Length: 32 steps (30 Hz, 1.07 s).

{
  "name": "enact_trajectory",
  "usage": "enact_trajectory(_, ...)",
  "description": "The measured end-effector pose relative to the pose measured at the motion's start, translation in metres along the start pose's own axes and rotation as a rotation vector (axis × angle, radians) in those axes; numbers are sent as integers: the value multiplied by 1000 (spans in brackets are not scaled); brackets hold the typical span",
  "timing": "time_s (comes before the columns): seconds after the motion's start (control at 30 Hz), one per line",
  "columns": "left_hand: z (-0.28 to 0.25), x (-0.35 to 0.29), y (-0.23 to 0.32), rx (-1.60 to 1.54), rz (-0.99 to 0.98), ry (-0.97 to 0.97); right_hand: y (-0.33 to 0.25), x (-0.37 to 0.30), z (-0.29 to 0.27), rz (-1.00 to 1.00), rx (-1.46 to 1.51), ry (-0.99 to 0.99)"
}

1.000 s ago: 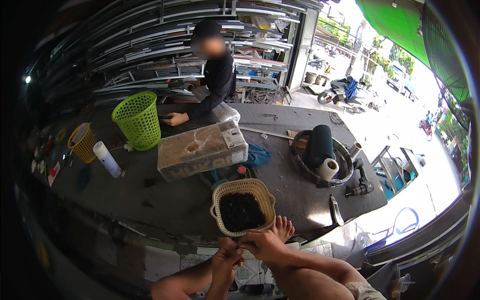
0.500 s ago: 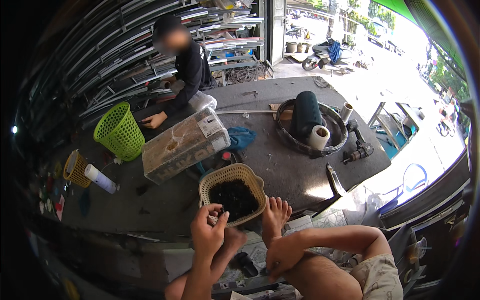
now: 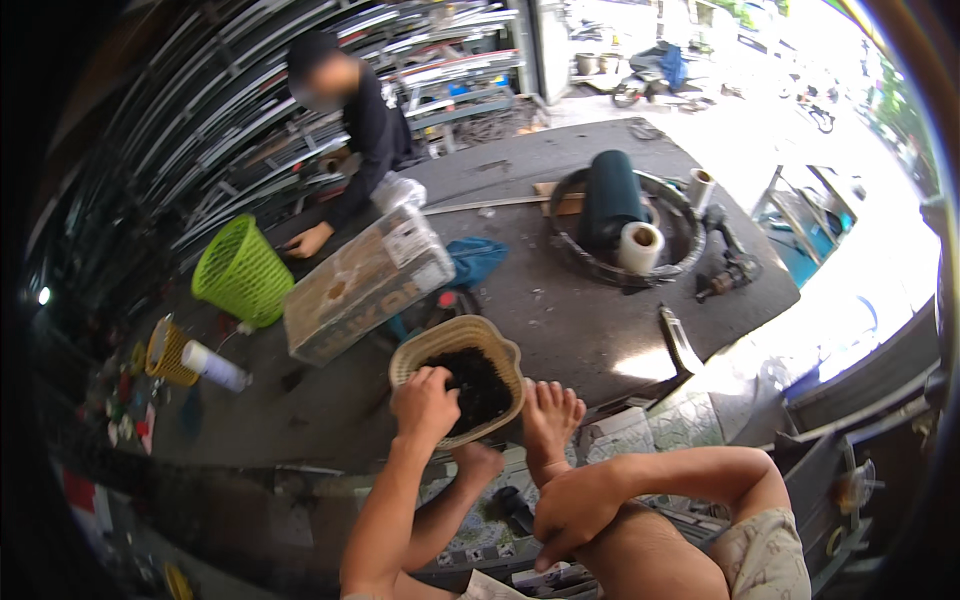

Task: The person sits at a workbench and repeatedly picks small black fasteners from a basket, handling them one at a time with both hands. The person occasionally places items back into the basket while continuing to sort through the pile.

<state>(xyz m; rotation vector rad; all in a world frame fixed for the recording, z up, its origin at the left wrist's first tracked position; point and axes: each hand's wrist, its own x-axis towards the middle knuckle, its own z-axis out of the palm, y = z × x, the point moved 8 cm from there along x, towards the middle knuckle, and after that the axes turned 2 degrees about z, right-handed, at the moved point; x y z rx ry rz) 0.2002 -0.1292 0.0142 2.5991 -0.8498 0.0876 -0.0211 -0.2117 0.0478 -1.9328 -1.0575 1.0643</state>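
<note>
A tan plastic basket [image 3: 508,352] stands at the near edge of the workbench, holding a heap of small black pieces [image 3: 480,385]. My left hand [image 3: 426,405] reaches over its near left rim, fingers curled down together at the heap. Whatever is between the fingertips is hidden. My right hand [image 3: 578,508] hangs loosely over my bent leg, fingers extended, holding nothing visible. My bare foot [image 3: 550,415] rests against the bench edge, right beside the basket.
A long cardboard box [image 3: 365,290] lies behind the basket, near a blue cloth [image 3: 474,260]. Left are a green basket [image 3: 242,275] and a spray can [image 3: 215,367]. Right are a coiled ring [image 3: 612,270], rolls and a cordless drill [image 3: 728,272]. A co-worker [image 3: 375,125] stands across the bench.
My left hand has gone from the basket's near rim down into it; the small dark piece seen at its fingertips no longer shows. The right hand stays on my leg. The view has tilted slightly.
</note>
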Motion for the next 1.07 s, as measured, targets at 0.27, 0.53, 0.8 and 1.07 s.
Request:
enact_trajectory(0.27, -79, -93, 13, -175, 67, 310, 22, -7, 0, 88, -30, 91)
enact_trajectory(0.53, -111, -405, -138, 4, -819, 580, 38, 5, 17, 358, 161, -14)
enact_trajectory(0.8, 16, -630, -123, 274, -1190, 533, -4, -23, -1, 643, -119, 88)
enact_trajectory(1.07, 18, -639, -116, 299, -1177, 644, -38, -42, 13, 767, 78, 154)
